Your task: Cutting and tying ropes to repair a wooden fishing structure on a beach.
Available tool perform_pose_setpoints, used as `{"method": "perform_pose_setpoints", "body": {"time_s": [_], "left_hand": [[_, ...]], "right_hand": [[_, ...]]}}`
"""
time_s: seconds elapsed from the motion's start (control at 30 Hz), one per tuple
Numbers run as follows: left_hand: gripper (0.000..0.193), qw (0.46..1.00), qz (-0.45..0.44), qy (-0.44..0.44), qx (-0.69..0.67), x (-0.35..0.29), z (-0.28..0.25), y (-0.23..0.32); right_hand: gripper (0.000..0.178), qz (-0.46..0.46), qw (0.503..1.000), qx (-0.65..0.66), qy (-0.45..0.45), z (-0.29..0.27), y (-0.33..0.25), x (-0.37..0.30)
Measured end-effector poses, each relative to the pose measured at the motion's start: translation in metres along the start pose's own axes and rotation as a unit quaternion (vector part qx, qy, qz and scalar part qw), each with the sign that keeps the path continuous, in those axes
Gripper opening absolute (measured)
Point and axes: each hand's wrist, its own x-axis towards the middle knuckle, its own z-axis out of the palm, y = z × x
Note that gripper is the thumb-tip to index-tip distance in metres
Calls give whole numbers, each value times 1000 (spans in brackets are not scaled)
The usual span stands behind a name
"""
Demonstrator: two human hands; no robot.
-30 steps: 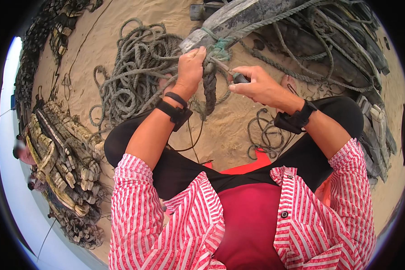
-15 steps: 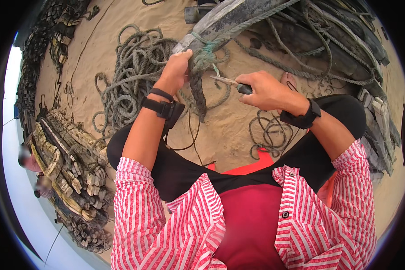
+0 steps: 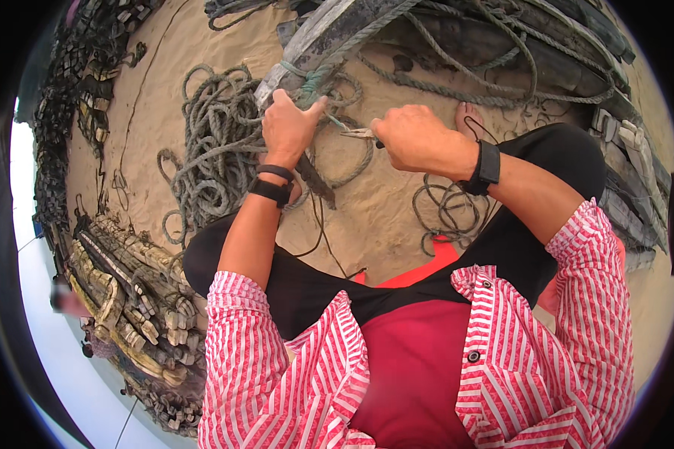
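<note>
My left hand is closed at the end of a weathered wooden beam, over rope bound there; its fingertips are hidden. Just above the hand, a teal cord lashing wraps the beam end. A thick dark rope end hangs out below the hand. To the right, my right hand grips pliers, whose metal jaws point left. A thin teal strand runs from the lashing to the jaws. Most of the pliers' handle is covered by my fingers.
A heap of grey-green rope lies left on the sand. Thin coiled cord sits near my right knee. Dark beams with ropes lie at the far right. Netting with floats is piled left, two people beyond it. A bare foot shows.
The view has shifted a little. My left hand has turned so its back shows, now covering part of the dark rope end. My right hand has rolled over, hiding more of the pliers' handle.
</note>
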Motion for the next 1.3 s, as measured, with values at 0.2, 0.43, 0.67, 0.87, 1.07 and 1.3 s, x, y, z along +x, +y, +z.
{"method": "perform_pose_setpoints", "body": {"time_s": [0.2, 0.43, 0.67, 0.87, 1.07, 1.3], "left_hand": [[41, 989, 39, 53, -132, 16, -7, -18], [26, 834, -161, -119, -514, 25, -18, -23], [25, 804, -190, -203, -526, 33, -39, -36], [63, 996, 49, -61, -51, 23, -4, -28], [38, 874, -140, -221, -409, 13, -7, -27], [28, 760, -152, -272, -570, 7, -40, -29]], "right_hand": [[14, 22, 999, -29, -15, -18, 2, 9], [16, 64, 998, -25, 2, -26, 12, 3], [26, 139, 984, -76, -87, -37, 22, 2], [34, 131, 991, 36, 13, -21, 23, 18], [47, 107, 992, 45, -47, -33, 11, 30], [47, 69, 993, 97, 10, -31, 8, 29]]}}
